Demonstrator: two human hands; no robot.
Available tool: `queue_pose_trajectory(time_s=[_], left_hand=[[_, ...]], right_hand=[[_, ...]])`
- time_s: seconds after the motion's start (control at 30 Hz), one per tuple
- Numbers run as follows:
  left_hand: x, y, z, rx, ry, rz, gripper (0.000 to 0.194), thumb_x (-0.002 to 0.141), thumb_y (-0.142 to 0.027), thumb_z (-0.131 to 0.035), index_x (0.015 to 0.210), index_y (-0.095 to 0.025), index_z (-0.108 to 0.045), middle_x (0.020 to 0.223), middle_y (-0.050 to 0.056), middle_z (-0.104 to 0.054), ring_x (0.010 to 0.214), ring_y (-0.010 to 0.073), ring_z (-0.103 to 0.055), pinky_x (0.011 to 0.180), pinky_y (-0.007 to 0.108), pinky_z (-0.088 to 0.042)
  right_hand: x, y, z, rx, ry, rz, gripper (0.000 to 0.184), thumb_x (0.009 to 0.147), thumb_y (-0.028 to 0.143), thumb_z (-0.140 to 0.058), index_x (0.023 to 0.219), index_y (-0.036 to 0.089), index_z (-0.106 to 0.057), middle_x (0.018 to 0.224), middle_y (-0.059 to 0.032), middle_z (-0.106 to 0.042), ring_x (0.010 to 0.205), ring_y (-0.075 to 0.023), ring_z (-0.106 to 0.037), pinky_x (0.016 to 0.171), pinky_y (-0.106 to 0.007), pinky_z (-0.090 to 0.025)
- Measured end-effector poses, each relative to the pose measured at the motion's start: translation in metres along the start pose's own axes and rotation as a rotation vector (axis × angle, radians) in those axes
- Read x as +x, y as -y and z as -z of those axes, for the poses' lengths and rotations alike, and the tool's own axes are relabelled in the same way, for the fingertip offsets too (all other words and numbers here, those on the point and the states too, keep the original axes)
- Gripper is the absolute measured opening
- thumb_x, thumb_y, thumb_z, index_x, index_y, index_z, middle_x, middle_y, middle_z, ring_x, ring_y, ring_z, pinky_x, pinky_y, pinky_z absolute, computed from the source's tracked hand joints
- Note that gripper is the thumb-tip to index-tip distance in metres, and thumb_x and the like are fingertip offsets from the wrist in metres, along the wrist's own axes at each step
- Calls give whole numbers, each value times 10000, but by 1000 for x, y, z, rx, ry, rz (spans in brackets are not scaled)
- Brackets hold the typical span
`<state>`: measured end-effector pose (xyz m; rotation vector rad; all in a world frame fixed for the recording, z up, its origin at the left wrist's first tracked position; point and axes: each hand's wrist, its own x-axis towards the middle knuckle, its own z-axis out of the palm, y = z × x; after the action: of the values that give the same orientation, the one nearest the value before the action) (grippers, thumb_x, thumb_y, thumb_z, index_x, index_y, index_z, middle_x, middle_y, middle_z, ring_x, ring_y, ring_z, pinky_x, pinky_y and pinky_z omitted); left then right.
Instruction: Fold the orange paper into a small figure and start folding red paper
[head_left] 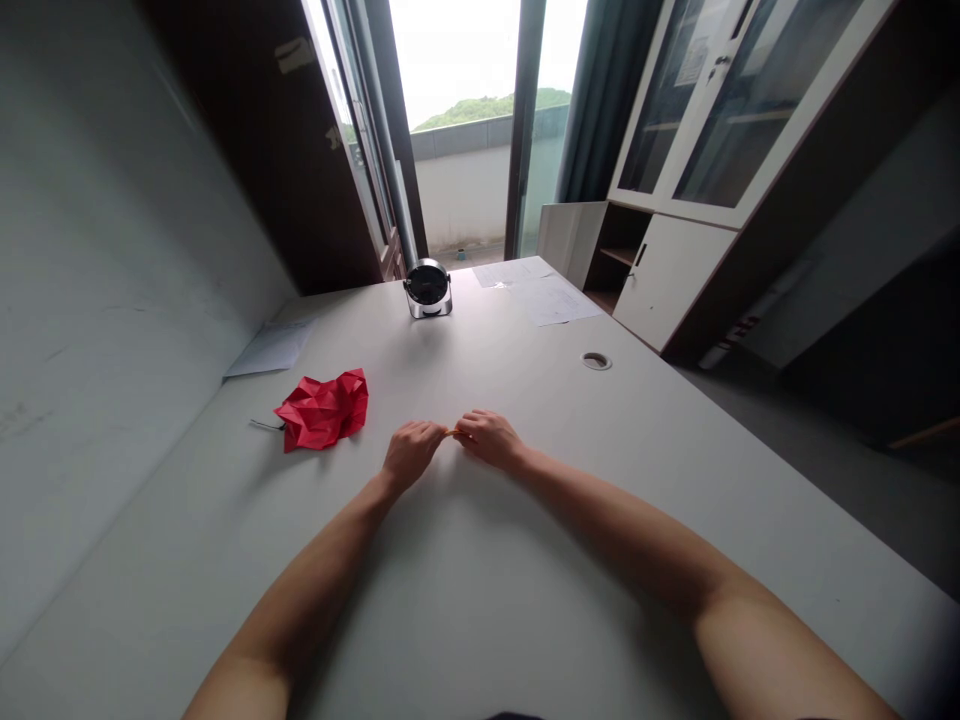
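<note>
Over the middle of the white table [465,560], my left hand [415,446] and my right hand [489,437] are close together, both closed. Between them shows a short piece of a thin orange strip [453,433], gripped by the fingers of each hand. Most of the strip is hidden in the hands, so its kind cannot be made out. To the left of my left hand lies a crumpled, folded red paper [324,408], with a thin dark cord or stem [265,425] sticking out at its left side.
A small round black fan-like device on a metal stand [428,288] is at the table's far edge. Paper sheets [559,300] lie far right, others [271,348] by the left wall. A cable hole [595,361] is near the right edge. Beyond stands a cabinet [660,280].
</note>
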<state>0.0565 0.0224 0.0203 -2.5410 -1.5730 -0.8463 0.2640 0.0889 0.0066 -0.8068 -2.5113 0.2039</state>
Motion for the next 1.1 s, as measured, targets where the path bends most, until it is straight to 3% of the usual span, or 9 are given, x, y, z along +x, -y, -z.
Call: queue_pose_trajectory(time_s=[0.2,0.5,0.77,0.93,1.1], left_hand=[[1,-2,0,20,-18,44,254,1013,-355,-468,939,-230,-676,826,60,-707,775,193,-624,760,308,-393],[1,2,4,-44,-132,240,281,1014,-379,-452,1007,-229,-689,900,64,-726,759,182,-625,710,278,-390],[-1,8,1,-133,-170,352,258,975,-407,-513,985,-226,-697,830,50,-727,671,167,-617,647,254,-403],[-1,20,-3,-402,-182,446,217,936,-394,-561,955,-222,-693,762,24,-714,660,158,-632,647,255,-458],[0,25,-10,-755,-170,499,299,892,-433,-606,995,-170,-704,778,39,-704,698,157,-648,669,274,-521]], right_hand=[[0,3,1,-13,6,-15,171,956,265,-569,814,213,-651,822,-42,-677,768,-164,-554,725,-272,-365],[2,2,3,-1,-35,-95,190,971,317,-557,840,215,-650,828,-39,-680,759,-157,-580,720,-265,-363],[1,1,4,1,-55,-125,205,965,323,-559,812,216,-643,805,-27,-675,719,-146,-559,683,-256,-336],[0,-4,2,27,-80,-159,199,951,319,-563,795,217,-632,800,-15,-658,683,-136,-521,633,-251,-297],[-1,-4,-1,177,-60,-153,218,922,302,-574,726,207,-583,727,16,-596,634,-116,-454,609,-237,-283]])
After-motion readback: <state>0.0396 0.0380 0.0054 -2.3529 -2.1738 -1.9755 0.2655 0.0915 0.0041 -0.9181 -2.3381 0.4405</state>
